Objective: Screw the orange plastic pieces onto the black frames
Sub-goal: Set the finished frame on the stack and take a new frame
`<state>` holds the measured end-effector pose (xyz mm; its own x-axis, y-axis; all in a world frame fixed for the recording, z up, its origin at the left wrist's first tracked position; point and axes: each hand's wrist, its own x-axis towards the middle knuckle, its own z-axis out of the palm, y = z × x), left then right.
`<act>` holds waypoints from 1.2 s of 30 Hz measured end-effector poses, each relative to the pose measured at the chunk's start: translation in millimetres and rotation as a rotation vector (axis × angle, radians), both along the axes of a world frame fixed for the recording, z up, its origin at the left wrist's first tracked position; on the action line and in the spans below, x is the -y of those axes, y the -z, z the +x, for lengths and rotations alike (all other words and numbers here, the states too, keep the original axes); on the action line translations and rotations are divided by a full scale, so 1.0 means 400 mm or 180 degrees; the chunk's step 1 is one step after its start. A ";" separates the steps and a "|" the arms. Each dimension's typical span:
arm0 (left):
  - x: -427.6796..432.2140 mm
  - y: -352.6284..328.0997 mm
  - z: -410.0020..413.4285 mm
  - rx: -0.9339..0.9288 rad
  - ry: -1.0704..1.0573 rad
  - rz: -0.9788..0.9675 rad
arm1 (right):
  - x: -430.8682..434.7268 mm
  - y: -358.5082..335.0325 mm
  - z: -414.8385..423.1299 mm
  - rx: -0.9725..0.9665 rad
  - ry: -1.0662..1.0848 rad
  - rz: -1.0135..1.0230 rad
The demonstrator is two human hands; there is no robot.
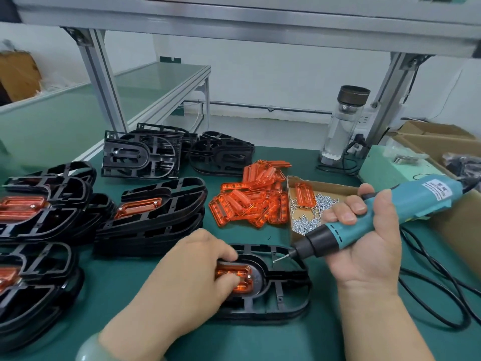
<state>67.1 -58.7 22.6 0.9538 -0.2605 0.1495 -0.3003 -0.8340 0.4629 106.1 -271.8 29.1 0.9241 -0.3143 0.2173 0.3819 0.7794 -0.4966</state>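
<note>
The left hand [187, 277] pinches the piece [235, 274] into the frame [286, 304] to keep it seated, while the right hand [369, 246] grips the driver [390, 212], tip poised over the frame.

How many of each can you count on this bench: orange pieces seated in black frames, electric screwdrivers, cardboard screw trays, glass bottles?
orange pieces seated in black frames: 4
electric screwdriver: 1
cardboard screw tray: 1
glass bottle: 1
Total: 7
</note>
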 end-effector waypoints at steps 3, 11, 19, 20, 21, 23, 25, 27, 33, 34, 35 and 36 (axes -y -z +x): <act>0.056 -0.018 0.007 -0.0137 0.0497 -0.0087 | 0.007 0.000 0.002 -0.0016 0.0017 0.0123; 0.127 -0.006 0.043 -0.0370 0.1057 0.0933 | 0.013 0.007 0.009 -0.0186 -0.0018 0.0357; 0.126 -0.007 0.020 -0.0145 0.1002 0.1026 | 0.013 0.009 0.014 -0.0292 -0.0064 0.0446; 0.121 -0.013 0.013 -0.0093 0.0969 0.0953 | 0.015 0.009 0.015 -0.0301 -0.0055 0.0462; 0.115 -0.019 0.007 -0.0054 0.0927 0.0857 | 0.016 0.009 0.015 -0.0309 -0.0042 0.0480; 0.101 -0.038 0.002 0.0035 0.0865 0.0679 | 0.021 0.007 0.014 -0.0322 -0.0027 0.0538; 0.081 -0.068 -0.014 0.0052 0.0854 0.0548 | 0.027 0.007 0.013 -0.0308 -0.0066 0.0654; 0.052 -0.091 -0.034 -0.0097 0.0959 0.0562 | 0.031 0.007 0.012 -0.0296 -0.0121 0.0773; -0.019 -0.181 -0.020 -0.0125 0.0933 0.0551 | 0.032 0.006 0.014 -0.0367 -0.0138 0.0949; -0.019 -0.203 -0.010 -0.0249 0.0974 0.0343 | 0.033 0.006 0.013 -0.0376 -0.0128 0.0954; -0.021 -0.229 -0.017 -0.0347 0.1090 0.0149 | 0.034 0.007 0.013 -0.0380 -0.0126 0.0954; -0.017 -0.262 -0.025 -0.0335 0.1139 -0.0119 | 0.034 0.008 0.013 -0.0380 -0.0130 0.0949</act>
<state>57.1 -51.8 127.5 0.8141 -0.5763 0.0713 -0.5189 -0.6669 0.5348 111.4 -285.2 26.0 0.9507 -0.3100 0.0105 0.3002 0.9108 -0.2834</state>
